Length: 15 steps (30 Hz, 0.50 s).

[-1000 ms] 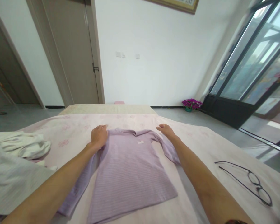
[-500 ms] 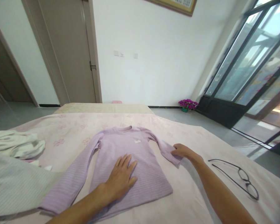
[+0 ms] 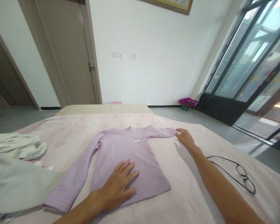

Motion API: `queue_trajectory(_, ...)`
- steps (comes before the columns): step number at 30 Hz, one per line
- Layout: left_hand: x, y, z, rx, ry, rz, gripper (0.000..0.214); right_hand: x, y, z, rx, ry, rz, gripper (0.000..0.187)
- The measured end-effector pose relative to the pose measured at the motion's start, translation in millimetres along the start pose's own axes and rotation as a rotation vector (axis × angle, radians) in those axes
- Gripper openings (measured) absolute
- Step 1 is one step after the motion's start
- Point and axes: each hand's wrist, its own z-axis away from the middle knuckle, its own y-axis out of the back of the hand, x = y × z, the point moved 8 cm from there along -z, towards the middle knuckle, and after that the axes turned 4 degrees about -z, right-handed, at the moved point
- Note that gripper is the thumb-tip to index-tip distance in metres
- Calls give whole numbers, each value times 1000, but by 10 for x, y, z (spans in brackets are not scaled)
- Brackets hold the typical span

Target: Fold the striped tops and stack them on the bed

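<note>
Purple shirt [image 3: 128,152] lies flat mid-bed [image 3: 84,124]. Left hand [image 3: 119,185] pins its lower part, grip spread flat. Right hand [image 3: 185,139] is at the outstretched sleeve cuff [image 3: 171,133]; can't tell if it's pinching. Looks like the smoothing stage. The other sleeve [image 3: 72,177], slanting toward the near-left corner, wants straightening.

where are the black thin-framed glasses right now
The black thin-framed glasses lie on the pink floral bedsheet at the right of the head view, just right of the right forearm, apart from the lilac long-sleeved top.
</note>
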Motion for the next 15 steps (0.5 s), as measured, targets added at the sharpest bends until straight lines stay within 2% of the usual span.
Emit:
queue_trajectory(2,105,21,225,-17,-77,37,64,-120,-277,427,-273,51,-175,27)
queue_trajectory(3,141,25,344,-16,-99,43,66,-176,-384,676,-392,66,-253,30)
queue_trajectory(5,160,8,554,-3,-91,33,69,-221,-590,1200,-655,31,-265,40)
queue_trajectory(7,128,-53,692,6,-50,9,68,-271,-698,1627,-803,43,-224,51)
queue_trajectory(9,76,-134,743,8,-11,-19,63,-385,-703,1847,-758,158,-196,62)
queue_trajectory(11,31,-180,722,25,12,-48,58,-467,-704,1947,-697,203,-198,64)
queue_trajectory(15,43,-81,628,48,46,-57,53,-536,-627,2030,-742,36,-413,64)
